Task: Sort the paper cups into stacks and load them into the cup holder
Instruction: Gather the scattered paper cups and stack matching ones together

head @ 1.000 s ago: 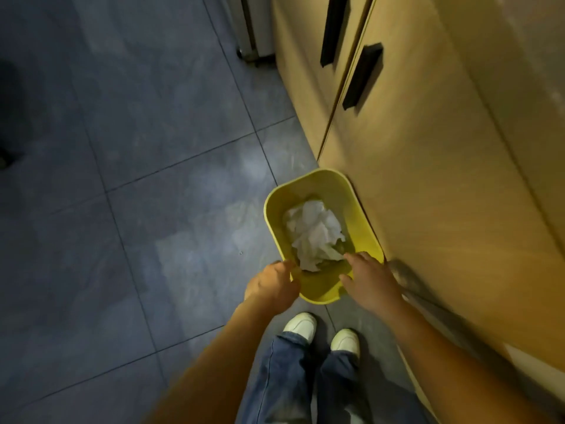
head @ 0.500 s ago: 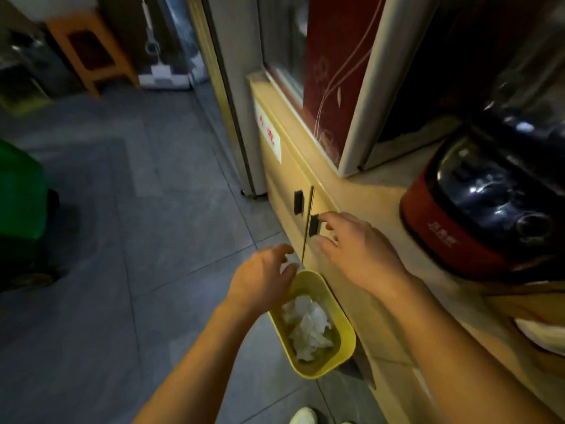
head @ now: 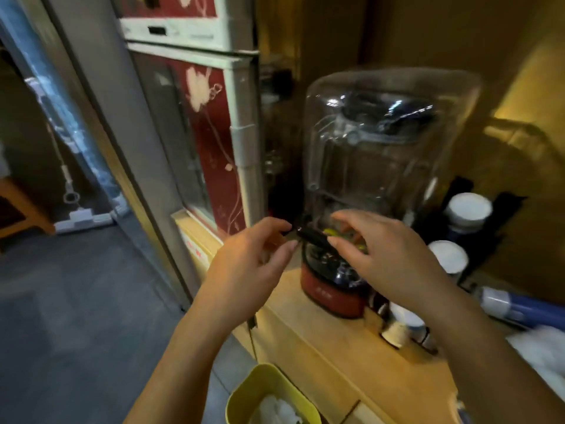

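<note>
My left hand (head: pixel 253 264) and my right hand (head: pixel 388 258) are raised side by side in front of a blender. A small black part (head: pixel 312 237) lies between their fingertips; blur hides whether either hand grips it. My left fingers curl towards it and my right fingers are spread. White paper cup stacks (head: pixel 467 209) (head: pixel 448 257) stand in a black cup holder (head: pixel 507 215) right of my right hand. A shorter cup stack (head: pixel 406 324) sits in front, below my right wrist. A blue and white sleeve of cups (head: pixel 516 306) lies on the wooden counter (head: pixel 324 341).
The blender has a red base (head: pixel 330 298) and a tall clear cover (head: pixel 382 142). A tall cabinet with a red glass door (head: pixel 211 142) stands to its left. A yellow bin (head: pixel 260 387) holding crumpled paper is on the floor. Something white (head: pixel 544 356) lies at the right edge.
My view has swung up from the yellow bin on the floor to the counter. Both hands have risen from the bin's rim to the front of the blender.
</note>
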Demonstrator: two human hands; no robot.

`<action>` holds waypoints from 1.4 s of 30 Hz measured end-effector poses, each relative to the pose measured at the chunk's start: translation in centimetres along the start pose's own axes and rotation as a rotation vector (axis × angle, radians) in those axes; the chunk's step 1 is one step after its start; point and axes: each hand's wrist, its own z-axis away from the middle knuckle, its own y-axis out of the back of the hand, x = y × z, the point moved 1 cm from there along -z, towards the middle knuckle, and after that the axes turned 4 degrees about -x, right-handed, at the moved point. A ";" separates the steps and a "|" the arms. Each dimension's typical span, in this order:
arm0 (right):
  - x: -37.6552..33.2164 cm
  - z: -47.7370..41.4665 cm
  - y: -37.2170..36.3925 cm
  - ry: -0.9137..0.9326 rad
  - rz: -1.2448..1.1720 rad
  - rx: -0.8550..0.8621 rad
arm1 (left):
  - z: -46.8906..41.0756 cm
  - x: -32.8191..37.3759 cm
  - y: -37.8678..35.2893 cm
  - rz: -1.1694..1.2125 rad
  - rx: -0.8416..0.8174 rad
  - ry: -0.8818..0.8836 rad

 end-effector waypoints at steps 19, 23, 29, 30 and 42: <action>15.1 15.0 17.4 -0.565 0.220 0.221 | -4.4 20.2 -16.0 0.123 -0.417 -0.470; 18.6 17.0 18.9 -0.574 0.218 0.210 | -5.9 21.9 -19.5 0.082 -0.463 -0.459; 24.9 18.7 20.3 -0.548 0.187 0.206 | -8.8 23.8 -25.1 -0.021 -0.534 -0.422; 26.0 19.2 20.4 -0.550 0.179 0.210 | -9.2 24.0 -26.1 -0.034 -0.543 -0.418; 34.8 26.2 17.4 -0.779 0.117 0.099 | -11.1 20.9 -37.5 -0.145 -0.784 -0.238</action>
